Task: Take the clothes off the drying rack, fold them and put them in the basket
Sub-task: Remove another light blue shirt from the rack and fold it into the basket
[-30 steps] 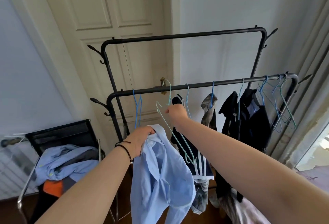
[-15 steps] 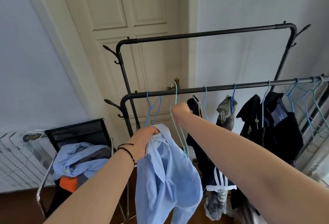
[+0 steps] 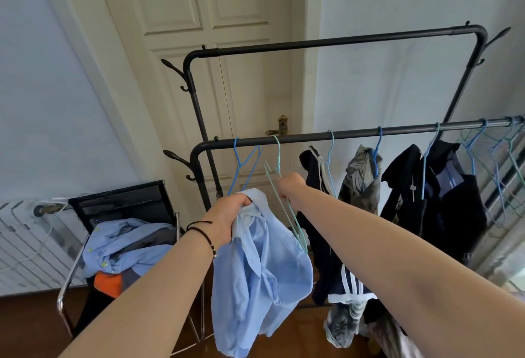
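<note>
Clothes first: on the far left a rumpled blue pile [image 3: 125,241] sits heaped on the black chair [image 3: 119,204], likely set aside for folding. Moving across, the left hand [image 3: 227,215] bunches the collar of a light blue shirt [image 3: 255,278], which dangles free of the rack [image 3: 341,133]. Next along, the right hand [image 3: 289,188], arm stretched forward, grips the green hanger [image 3: 279,187], its hook over the rail — probably parking it. Dark garments [image 3: 443,195] hang further right. No basket in sight.

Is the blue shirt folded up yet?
Not yet. The blue shirt hangs bunched and crumpled from the left hand, off its hanger.
</note>
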Available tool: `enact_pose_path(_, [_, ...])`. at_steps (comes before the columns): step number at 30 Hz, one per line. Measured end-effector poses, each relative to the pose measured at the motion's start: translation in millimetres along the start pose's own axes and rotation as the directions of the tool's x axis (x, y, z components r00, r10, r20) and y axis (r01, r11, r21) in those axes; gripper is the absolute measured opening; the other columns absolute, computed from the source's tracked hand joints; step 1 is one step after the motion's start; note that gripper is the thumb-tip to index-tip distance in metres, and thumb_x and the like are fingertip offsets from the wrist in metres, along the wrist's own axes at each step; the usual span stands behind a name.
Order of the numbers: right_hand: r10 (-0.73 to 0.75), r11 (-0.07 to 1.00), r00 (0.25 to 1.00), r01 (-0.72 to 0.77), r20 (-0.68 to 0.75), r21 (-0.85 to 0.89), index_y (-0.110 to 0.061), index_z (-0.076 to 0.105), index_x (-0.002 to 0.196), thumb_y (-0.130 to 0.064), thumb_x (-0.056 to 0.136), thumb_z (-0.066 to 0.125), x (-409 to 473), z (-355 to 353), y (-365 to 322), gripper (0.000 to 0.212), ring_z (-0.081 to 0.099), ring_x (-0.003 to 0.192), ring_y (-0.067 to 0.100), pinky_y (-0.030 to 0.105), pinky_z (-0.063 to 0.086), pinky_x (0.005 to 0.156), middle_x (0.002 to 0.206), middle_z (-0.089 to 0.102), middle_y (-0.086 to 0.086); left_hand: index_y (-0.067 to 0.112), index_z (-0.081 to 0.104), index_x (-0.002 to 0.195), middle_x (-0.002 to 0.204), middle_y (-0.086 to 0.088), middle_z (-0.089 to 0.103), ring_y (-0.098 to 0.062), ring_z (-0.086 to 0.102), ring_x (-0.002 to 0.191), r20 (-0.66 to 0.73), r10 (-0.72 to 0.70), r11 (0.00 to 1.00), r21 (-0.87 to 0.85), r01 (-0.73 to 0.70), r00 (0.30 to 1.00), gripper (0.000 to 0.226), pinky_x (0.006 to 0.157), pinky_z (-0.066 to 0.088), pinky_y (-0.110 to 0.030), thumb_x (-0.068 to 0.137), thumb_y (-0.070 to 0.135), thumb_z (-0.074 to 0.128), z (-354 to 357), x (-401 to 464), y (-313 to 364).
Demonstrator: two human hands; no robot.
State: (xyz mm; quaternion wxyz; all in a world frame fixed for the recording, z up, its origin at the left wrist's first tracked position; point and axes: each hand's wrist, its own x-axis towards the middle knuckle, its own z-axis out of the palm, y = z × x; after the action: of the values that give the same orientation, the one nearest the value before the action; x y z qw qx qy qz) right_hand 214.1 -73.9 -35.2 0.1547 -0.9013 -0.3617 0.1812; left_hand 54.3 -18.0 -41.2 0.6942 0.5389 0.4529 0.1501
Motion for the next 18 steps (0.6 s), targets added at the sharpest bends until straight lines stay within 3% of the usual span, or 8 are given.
enact_pose_path(2, [-0.021, 0.997, 0.999, 0.024, 0.043, -0.073, -0.016, 0.053, 0.099, -0.006, 0.095, 0.053, 6, 1, 6, 0.011, 0.054, 0.091, 0.020, 0.024, 0.037, 0.068, 0.093, 0.059, 0.002, 0.006, 0.062, 0.074, 0.067, -0.009, 0.056, -0.023, 0.054, 0.063, 0.003, -0.004, 1.000, 0.009, 0.004, 1.000, 0.007, 0.066, 0.045, -0.031, 0.080, 0.009, 0.059, 1, 0, 0])
enact_pose_path(5, [0.055, 0.947, 0.998, -0.050, -0.006, 0.317, -0.013, 0.052, 0.101, -0.010, 0.097, 0.047, 10, 9, 19, 0.007, 0.047, 0.076, 0.021, 0.027, 0.039, 0.062, 0.072, 0.041, 0.001, 0.009, 0.059, 0.070, 0.066, -0.008, 0.053, -0.023, 0.051, 0.062, -0.003, 0.004, 0.999, 0.038, -0.004, 1.000, 0.005, 0.065, 0.042, -0.031, 0.074, 0.011, 0.060, 3, -1, 1])
enact_pose_path(7, [0.106, 0.895, 0.994, -0.083, -0.027, 0.439, -0.011, 0.056, 0.107, -0.011, 0.094, 0.045, 8, 11, 24, 0.017, 0.050, 0.071, 0.020, 0.030, 0.046, 0.070, 0.084, 0.053, 0.007, 0.009, 0.056, 0.067, 0.066, -0.008, 0.051, -0.023, 0.049, 0.063, -0.003, 0.013, 0.998, 0.054, -0.013, 1.000, 0.006, 0.064, 0.040, -0.031, 0.070, 0.013, 0.060, 6, -3, 3])
enact_pose_path(9, [0.101, 0.924, 0.994, -0.080, -0.037, 0.374, -0.013, 0.054, 0.129, -0.011, 0.092, 0.046, 3, 11, 29, 0.038, 0.056, 0.100, 0.029, 0.038, 0.048, 0.089, 0.119, 0.054, 0.015, 0.009, 0.054, 0.068, 0.069, -0.009, 0.050, -0.024, 0.049, 0.066, 0.011, 0.015, 0.998, 0.063, -0.016, 1.000, 0.009, 0.066, 0.040, -0.032, 0.065, 0.015, 0.060, 9, -5, 4])
enact_pose_path(11, [0.105, 0.936, 0.991, -0.070, -0.086, 0.344, -0.018, 0.043, 0.142, -0.011, 0.093, 0.043, -7, 9, 33, 0.049, 0.043, 0.124, 0.035, 0.043, 0.043, 0.101, 0.139, 0.040, 0.013, 0.010, 0.052, 0.070, 0.070, -0.009, 0.048, -0.024, 0.048, 0.069, 0.024, 0.016, 0.998, 0.064, -0.017, 1.000, 0.018, 0.067, 0.039, -0.034, 0.056, 0.018, 0.060, 12, -8, 6])
enact_pose_path(13, [0.057, 0.934, 0.990, -0.006, -0.132, 0.357, -0.022, 0.046, 0.140, -0.009, 0.089, 0.042, -18, 7, 36, 0.053, 0.044, 0.124, 0.033, 0.046, 0.045, 0.100, 0.138, 0.042, 0.010, 0.012, 0.048, 0.070, 0.068, -0.008, 0.044, -0.023, 0.045, 0.064, 0.028, 0.024, 0.998, 0.063, -0.026, 0.999, 0.022, 0.063, 0.037, -0.032, 0.052, 0.018, 0.059, 17, -12, 8])
enact_pose_path(15, [-0.007, 0.901, 0.988, 0.073, -0.154, 0.427, -0.023, 0.053, 0.132, -0.008, 0.084, 0.041, -28, 11, 43, 0.052, 0.055, 0.111, 0.029, 0.044, 0.052, 0.091, 0.126, 0.053, 0.007, 0.012, 0.048, 0.074, 0.067, -0.008, 0.043, -0.023, 0.044, 0.060, 0.031, 0.032, 0.999, 0.035, -0.033, 0.999, 0.022, 0.061, 0.036, -0.030, 0.055, 0.016, 0.057, 23, -21, 9])
enact_pose_path(18, [-0.114, 0.765, 0.991, 0.134, -0.072, 0.630, -0.015, 0.056, 0.130, -0.004, 0.083, 0.044, -58, 8, 52, 0.050, 0.058, 0.096, 0.023, 0.035, 0.051, 0.083, 0.111, 0.059, 0.006, 0.012, 0.051, 0.081, 0.072, -0.008, 0.046, -0.023, 0.046, 0.061, 0.059, 0.035, 0.999, 0.002, -0.035, 0.998, 0.030, 0.064, 0.036, -0.030, 0.052, 0.016, 0.058, 31, -32, 8])
